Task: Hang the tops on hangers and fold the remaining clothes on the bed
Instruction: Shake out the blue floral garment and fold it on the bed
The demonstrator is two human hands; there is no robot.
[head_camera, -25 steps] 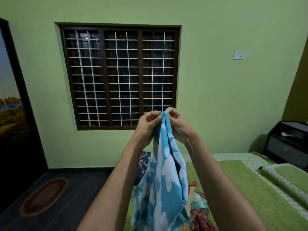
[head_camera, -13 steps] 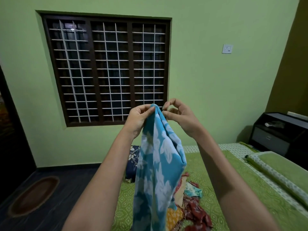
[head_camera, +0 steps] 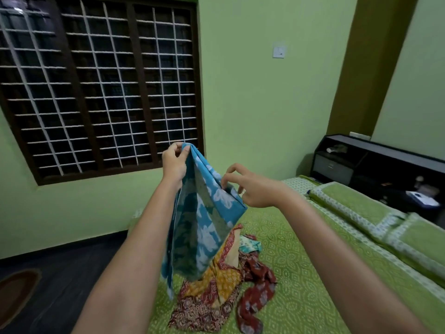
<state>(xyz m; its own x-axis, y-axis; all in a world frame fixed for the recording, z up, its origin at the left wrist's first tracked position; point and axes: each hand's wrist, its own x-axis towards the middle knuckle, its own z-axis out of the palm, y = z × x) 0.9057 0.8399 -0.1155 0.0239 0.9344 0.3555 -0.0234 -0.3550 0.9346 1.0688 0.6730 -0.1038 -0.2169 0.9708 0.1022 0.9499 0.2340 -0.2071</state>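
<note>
Over the bed: both forearms stretched out, hands raised.
Left hand [head_camera: 173, 162]: held highest, fingers pinched on the top corner of the blue floral cloth [head_camera: 204, 227].
Cloth: hangs folded above the clothes pile [head_camera: 224, 285].
Right hand [head_camera: 252, 189]: lower, fingertips spread, just touching the cloth's right edge.
Bed [head_camera: 301, 273]: green cover.

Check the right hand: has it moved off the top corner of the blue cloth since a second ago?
Yes. The right hand has gone down and right along the blue cloth, away from the left hand, now below the window sill.
</note>
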